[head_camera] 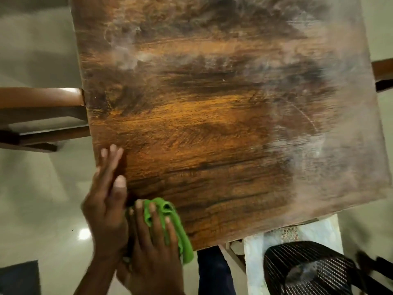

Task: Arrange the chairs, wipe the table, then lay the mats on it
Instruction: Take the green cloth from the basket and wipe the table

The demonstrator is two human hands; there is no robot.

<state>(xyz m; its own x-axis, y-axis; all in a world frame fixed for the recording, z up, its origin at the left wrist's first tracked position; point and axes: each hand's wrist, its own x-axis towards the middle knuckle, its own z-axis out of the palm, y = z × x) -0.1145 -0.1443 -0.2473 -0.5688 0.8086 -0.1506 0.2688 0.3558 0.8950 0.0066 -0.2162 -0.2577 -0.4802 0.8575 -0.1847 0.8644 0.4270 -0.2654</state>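
A square brown wooden table (pixel 212 116) fills most of the head view, its right half hazy with smears. At its near left corner my right hand (pixel 153 235) presses a bunched green cloth (pixel 170 222) onto the wood, fingers spread over it. Just left of it, my left hand (pixel 106 194) lies flat on the table's left edge with straight fingers and holds nothing. A wooden chair (pixel 40 116) stands pushed against the table's left side. Part of another wooden chair (pixel 382 71) shows at the right edge. No mats are in view.
A black mesh chair (pixel 308 271) stands at the lower right beside a pale stone slab (pixel 255 262) below the table's near edge. My dark trouser leg (pixel 212 271) shows under the table edge. A shiny pale tiled floor (pixel 42 199) surrounds the table; a dark mat corner (pixel 19 277) lies bottom left.
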